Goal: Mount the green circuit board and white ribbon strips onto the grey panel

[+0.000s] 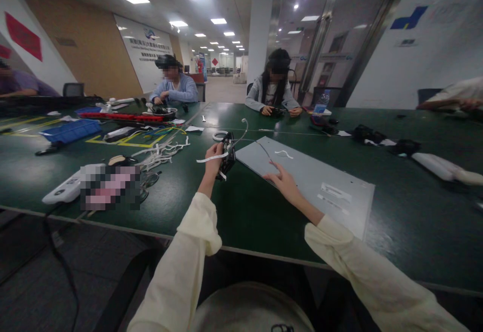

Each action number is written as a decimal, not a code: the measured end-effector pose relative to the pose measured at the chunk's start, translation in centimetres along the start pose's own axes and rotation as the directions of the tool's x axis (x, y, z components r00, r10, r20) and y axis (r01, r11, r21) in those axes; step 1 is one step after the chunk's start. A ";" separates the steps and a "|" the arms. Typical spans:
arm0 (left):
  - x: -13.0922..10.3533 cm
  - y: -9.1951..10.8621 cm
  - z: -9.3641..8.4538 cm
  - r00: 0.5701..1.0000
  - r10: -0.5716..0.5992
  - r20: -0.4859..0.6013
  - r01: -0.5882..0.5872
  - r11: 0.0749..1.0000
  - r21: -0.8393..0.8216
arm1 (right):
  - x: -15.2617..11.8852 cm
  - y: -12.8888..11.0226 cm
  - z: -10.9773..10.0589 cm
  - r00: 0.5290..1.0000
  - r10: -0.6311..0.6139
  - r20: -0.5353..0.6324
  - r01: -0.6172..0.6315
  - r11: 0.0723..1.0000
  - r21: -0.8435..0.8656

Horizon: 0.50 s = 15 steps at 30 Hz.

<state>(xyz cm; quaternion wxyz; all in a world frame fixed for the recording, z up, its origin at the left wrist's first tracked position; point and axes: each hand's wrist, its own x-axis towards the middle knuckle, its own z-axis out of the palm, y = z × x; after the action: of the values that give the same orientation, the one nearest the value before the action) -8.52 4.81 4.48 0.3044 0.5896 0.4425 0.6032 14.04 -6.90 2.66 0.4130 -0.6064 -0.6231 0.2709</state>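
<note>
My left hand is closed around a black boxy device, kept upright above the green table. A white strip hangs across that hand. From the device's top a pale looped cable rises, and a thin dark cable runs right to the fingertips of my right hand, which appear pinched on its end. Beneath the right hand lies a flat grey metal panel with white labels and a loose white strip. A white tape roll is behind the device.
To the left lie a pile of white strips, glasses, a white power strip and a blue bin. Two people sit across the table, others at its sides. A water bottle stands at the far right.
</note>
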 end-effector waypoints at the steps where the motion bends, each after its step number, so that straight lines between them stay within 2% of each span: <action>1: 0.0 0.1 0.0 1.000 -0.021 -0.005 0.020 0.999 -0.024 | 0.0 -0.1 0.1 1.000 0.001 -0.005 -0.001 1.000 0.004; 4: 0.0 0.4 0.1 0.998 -0.069 -0.009 0.068 0.994 -0.091 | -0.1 -0.1 0.1 1.000 0.010 -0.012 -0.010 1.000 0.008; 6: 0.0 0.6 0.1 0.998 -0.058 -0.016 0.056 0.995 -0.082 | -0.1 0.1 0.1 1.000 0.008 -0.014 -0.008 1.000 -0.015; 10: -0.3 0.7 0.3 0.999 0.042 -0.002 -0.042 0.996 0.076 | -0.1 0.5 0.3 0.999 -0.045 0.007 0.046 0.995 -0.087; 15: -1.0 1.1 1.1 0.987 0.090 0.131 -0.125 0.951 0.283 | -0.6 -0.2 0.8 0.994 -0.084 0.066 0.085 0.996 -0.018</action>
<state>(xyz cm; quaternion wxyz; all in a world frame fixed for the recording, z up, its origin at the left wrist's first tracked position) -7.16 3.62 4.90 0.2067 0.6853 0.4748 0.5121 13.17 -7.41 2.33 0.3971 -0.5748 -0.6641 0.2662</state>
